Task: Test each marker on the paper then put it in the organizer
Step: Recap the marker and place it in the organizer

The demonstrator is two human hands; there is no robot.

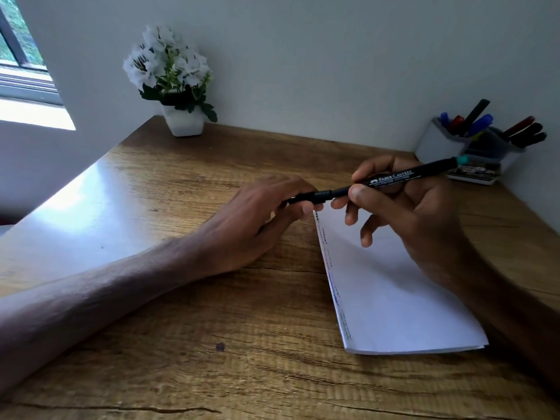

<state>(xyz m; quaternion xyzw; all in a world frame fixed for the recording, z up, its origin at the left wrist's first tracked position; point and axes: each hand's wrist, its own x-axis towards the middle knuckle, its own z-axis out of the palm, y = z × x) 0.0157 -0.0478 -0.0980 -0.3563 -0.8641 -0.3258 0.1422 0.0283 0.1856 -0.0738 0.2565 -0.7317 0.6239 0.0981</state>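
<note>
A black marker (pixel 391 177) with white lettering and a teal end plug lies almost level above the table's middle. My right hand (pixel 403 207) grips its barrel between thumb and fingers. My left hand (pixel 266 207) is closed on the marker's black cap (pixel 306 197) at the left end; cap and barrel meet with a small step. Under the right hand lies the white paper (pixel 391 292), with short pen marks along its left edge. The grey organizer (pixel 439 144) stands at the far right against the wall, holding several blue, red and black markers.
A white pot of white flowers (pixel 181 116) stands at the back left of the wooden table (pixel 212 313). The wall runs along the table's far edge, with a window at the upper left. A small flat box (pixel 475 174) lies in front of the organizer.
</note>
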